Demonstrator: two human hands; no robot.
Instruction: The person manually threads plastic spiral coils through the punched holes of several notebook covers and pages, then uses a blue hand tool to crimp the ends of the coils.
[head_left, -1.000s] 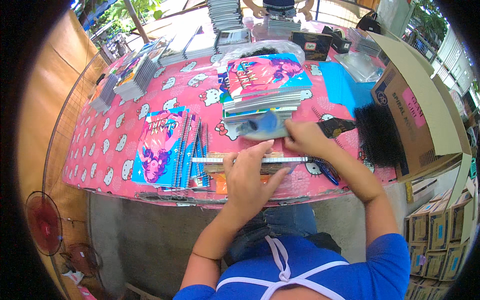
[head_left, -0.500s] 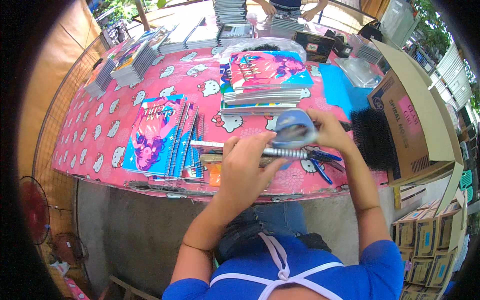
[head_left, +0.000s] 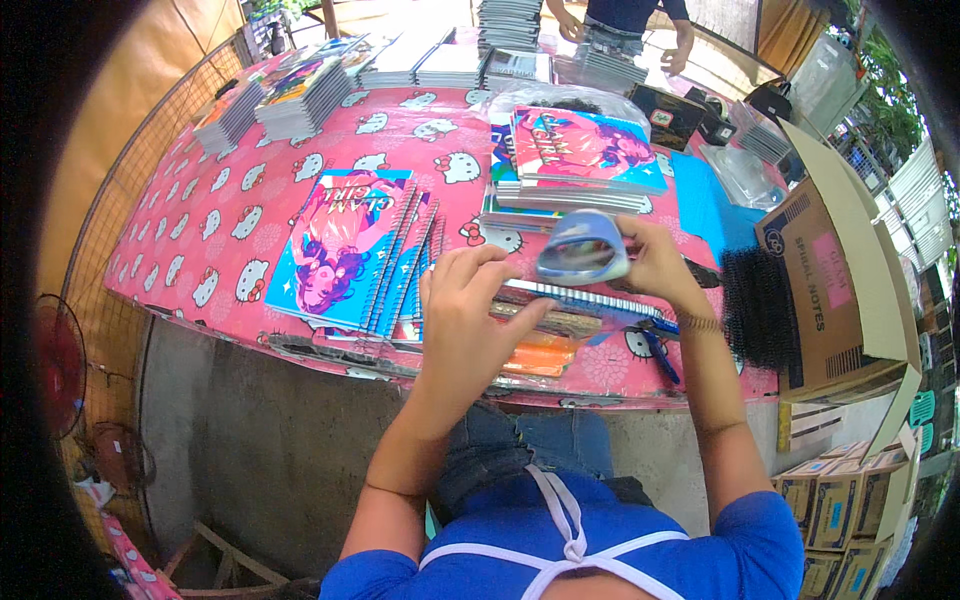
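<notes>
Notebook: a spiral-bound notebook (head_left: 585, 300) lies flat at the near edge of the table (head_left: 200, 250), between the two hands, on top of an orange packet (head_left: 540, 355).
Long axis: it runs left to right across the person, slightly lower at the right end; the wire spine faces away from the person, toward the pile of finished notebooks (head_left: 580, 160).
Left hand: the left hand (head_left: 470, 320) presses down on the left part of the notebook, fingers spread and bent, so it pins the book and does not close around it.
Right hand: the right hand (head_left: 655, 265) grasps a curled blue-grey sheet (head_left: 583, 248), which looks like a cover bent into a loop, just above the spine.
Doing it well: in my judgement the left hand should keep the book steady while the sheet is guided along the spine, so the holes meet the wire evenly and nothing tears.
Nearby: fanned notebooks with blue covers (head_left: 350, 250) lie to the left; a black bundle of binding coils (head_left: 760, 305) and an open cardboard box (head_left: 840, 290) stand to the right.
</notes>
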